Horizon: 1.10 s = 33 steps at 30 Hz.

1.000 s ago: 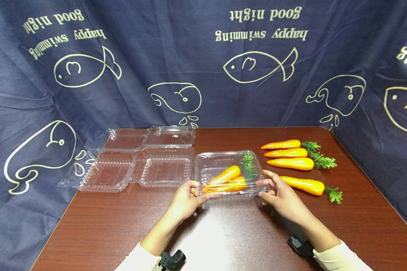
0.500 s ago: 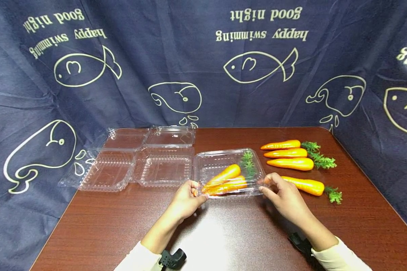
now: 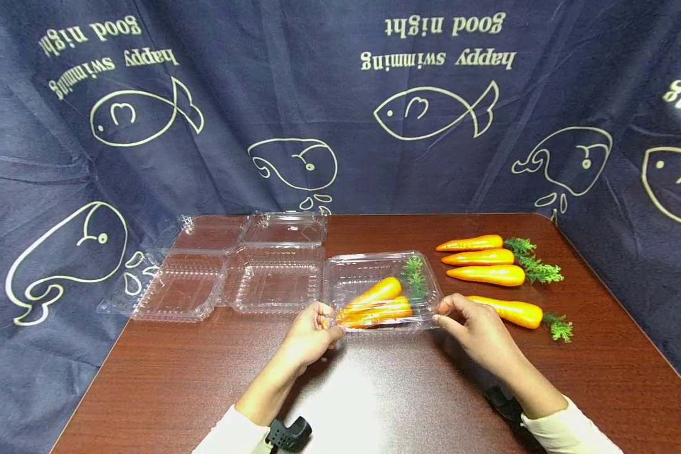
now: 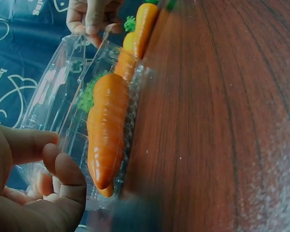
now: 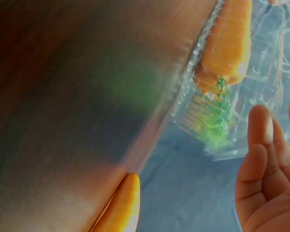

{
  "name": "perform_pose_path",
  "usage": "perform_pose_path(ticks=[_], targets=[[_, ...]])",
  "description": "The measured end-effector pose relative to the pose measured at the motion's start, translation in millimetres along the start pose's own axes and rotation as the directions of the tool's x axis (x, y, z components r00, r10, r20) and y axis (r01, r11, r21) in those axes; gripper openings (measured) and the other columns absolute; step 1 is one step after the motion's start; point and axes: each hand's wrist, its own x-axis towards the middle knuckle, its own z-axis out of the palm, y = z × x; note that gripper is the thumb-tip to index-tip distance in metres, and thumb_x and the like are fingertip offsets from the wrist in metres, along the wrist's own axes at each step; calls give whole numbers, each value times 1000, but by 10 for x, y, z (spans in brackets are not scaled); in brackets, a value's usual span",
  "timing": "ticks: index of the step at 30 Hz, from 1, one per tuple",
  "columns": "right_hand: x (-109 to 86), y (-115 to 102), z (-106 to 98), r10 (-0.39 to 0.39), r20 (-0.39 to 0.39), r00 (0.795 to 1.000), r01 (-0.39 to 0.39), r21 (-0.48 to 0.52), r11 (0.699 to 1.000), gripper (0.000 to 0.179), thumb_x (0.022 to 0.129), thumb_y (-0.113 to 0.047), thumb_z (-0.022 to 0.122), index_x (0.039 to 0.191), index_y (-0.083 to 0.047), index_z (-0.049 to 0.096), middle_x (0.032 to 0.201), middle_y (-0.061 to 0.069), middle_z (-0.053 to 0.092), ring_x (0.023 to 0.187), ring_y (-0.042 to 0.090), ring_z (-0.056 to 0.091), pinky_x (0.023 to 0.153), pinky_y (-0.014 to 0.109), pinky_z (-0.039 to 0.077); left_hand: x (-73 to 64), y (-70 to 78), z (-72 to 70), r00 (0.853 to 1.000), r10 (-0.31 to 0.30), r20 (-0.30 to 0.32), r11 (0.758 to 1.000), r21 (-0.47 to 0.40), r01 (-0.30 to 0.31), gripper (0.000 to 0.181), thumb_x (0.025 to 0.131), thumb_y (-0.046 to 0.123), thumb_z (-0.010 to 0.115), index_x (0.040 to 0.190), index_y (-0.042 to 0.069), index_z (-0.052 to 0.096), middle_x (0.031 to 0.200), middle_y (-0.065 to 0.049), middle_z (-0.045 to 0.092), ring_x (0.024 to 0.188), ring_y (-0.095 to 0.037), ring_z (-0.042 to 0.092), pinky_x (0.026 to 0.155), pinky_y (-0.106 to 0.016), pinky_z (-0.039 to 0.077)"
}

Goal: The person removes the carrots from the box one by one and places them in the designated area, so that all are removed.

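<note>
A clear plastic clamshell container (image 3: 349,271) sits on the table's middle, with orange carrots (image 3: 374,299) and green tops (image 3: 414,275) inside. Its lid lies over the base, and in the left wrist view the lid (image 4: 48,87) leans out from the carrot (image 4: 108,125) side. My left hand (image 3: 312,334) pinches the front left corner between thumb and fingers. At the front right corner, my right hand (image 3: 479,328) pinches the edge with thumb and forefinger. The right wrist view shows that right hand's (image 5: 273,179) fingers bent beside the clear plastic.
Two open clear containers, one on the left (image 3: 178,293) and one nearer the middle (image 3: 275,284), lie with lids folded back. On the right are three carrots (image 3: 485,274) in a row and a single carrot (image 3: 511,311) in front. A blue printed cloth (image 3: 340,94) hangs behind.
My right hand's fingers have drawn together from a wider spread at the container's right side onto its front corner. The container has shifted only slightly; my left hand stays put.
</note>
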Motion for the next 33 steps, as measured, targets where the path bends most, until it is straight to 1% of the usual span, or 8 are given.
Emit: perform_pose_path(ticks=[4,7,13,20,25,28,30,33], targets=[[27,-2,-45,24,15,1000,-24,27,999,24,78,-6,82,85,-21,64,73,-16,61,60,2,45,52,22,36,-4,1,-17,1000,-3,-2,1000,-6,3,13,89,1,64,98,-2,55,73,-5,54,59,-15,56,50,-25,46],[60,4,-72,33,14,999,-34,47,998,25,78,-5,82,86,-20,63,74,-15,61,61,2,49,54,21,38,-6,-2,-35,1000,6,7,1000,3,-6,8,93,2,60,99,-2,58,80,-10,59,62,-14,58,56,-26,51],[133,2,-79,-1,-28,1000,3,64,998,27,79,1,79,89,-16,62,78,-11,61,68,3,54,60,18,41,-12,-5,-75,999,26,42,999,32,-27,15,93,1,58,104,-8,60,79,-8,58,62,-14,55,54,-24,47],[287,-7,-58,-44,-122,992,56,91,994,20,81,8,72,87,-9,64,86,-3,59,77,8,49,66,21,40,-6,-15,-97,997,39,64,998,-55,-36,31,90,-3,59,119,-12,52,86,-8,56,69,-14,57,63,-25,54],[429,-29,-46,-8,-178,984,37,160,986,17,82,11,70,88,-4,64,99,7,63,89,6,53,71,15,42,8,-29,-101,998,44,53,993,-116,-38,35,87,-5,60,120,-15,52,87,-9,57,70,-15,60,65,-24,56],[517,-55,-61,17,-194,981,26,216,976,14,85,11,68,89,-2,64,100,10,66,96,2,55,79,16,43,17,-41,-102,998,36,48,989,-144,-29,35,87,-6,60,119,-15,53,86,-9,58,69,-13,61,63,-22,56],[559,-76,-78,44,-199,979,7,249,968,11,87,9,67,92,-1,65,98,10,67,95,0,55,81,15,43,21,-49,-107,998,28,50,989,-149,-21,35,87,-6,59,120,-15,53,87,-10,59,69,-13,61,62,-21,55],[618,-98,-115,104,-189,976,-47,283,958,7,90,5,66,96,2,66,97,10,66,89,-1,57,77,15,46,18,-46,-123,997,14,71,989,-150,-4,34,86,-7,57,120,-14,53,88,-10,60,70,-14,62,61,-20,54]])
